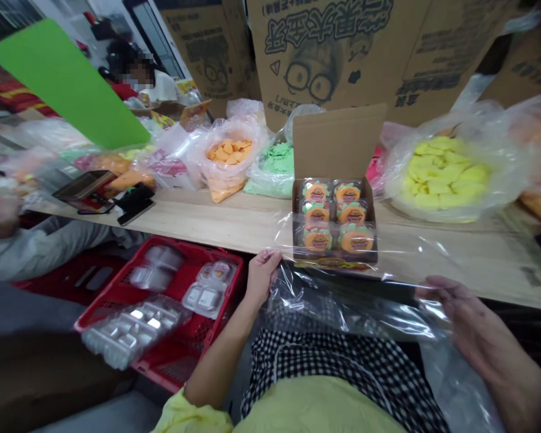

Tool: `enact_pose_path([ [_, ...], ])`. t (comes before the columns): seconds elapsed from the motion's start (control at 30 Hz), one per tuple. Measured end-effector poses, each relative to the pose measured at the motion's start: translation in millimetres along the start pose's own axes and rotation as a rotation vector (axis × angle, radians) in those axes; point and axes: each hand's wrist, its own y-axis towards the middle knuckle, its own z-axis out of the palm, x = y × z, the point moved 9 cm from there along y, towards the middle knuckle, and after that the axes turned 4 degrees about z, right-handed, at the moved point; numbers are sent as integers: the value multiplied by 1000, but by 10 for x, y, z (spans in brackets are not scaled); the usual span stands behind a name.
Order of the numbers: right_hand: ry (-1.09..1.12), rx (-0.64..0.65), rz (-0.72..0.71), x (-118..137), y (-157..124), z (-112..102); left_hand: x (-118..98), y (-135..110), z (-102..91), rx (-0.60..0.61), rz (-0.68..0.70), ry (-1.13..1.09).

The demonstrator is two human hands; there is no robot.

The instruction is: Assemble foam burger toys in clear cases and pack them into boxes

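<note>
A small cardboard box [334, 222] stands open on the wooden table [216, 222], its lid [339, 142] upright. Inside, a transparent tray holds several round orange-and-green items [336, 215] in two columns. A clear plastic bag [342, 304] stretches from my hands over the box's front edge. My left hand [262, 276] pinches the bag's near edge, just in front of the box. My right hand [455, 316] grips the bag's other side, to the right of the box. The film puts a glare over the box's lower part.
A red basket [160, 313] holding empty clear plastic trays sits below the table's edge on the left. Bags of orange, green and yellow pieces and large printed cartons line the table's back. A co-worker's sleeve [40, 252] lies at far left.
</note>
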Motion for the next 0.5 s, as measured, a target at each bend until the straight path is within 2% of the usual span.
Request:
enact_pose_path([
  [0.03, -39, 44, -1, -49, 4, 21, -12, -23, -21, -25, 17, 0],
  [0.1, -88, 36, -24, -109, 17, 1, -43, -77, -23, -31, 48, 10],
  [0.2, 5, -3, -39, -119, 46, -16, -106, -169, 23, 10, 72, -17],
  [0.37, 86, 82, -72, -3, 30, 153, -131, -308, 72, 43, 9, -173],
  [0.5, 87, 92, -82, -36, -17, 170, -143, -355, 64, 87, 48, -156],
])
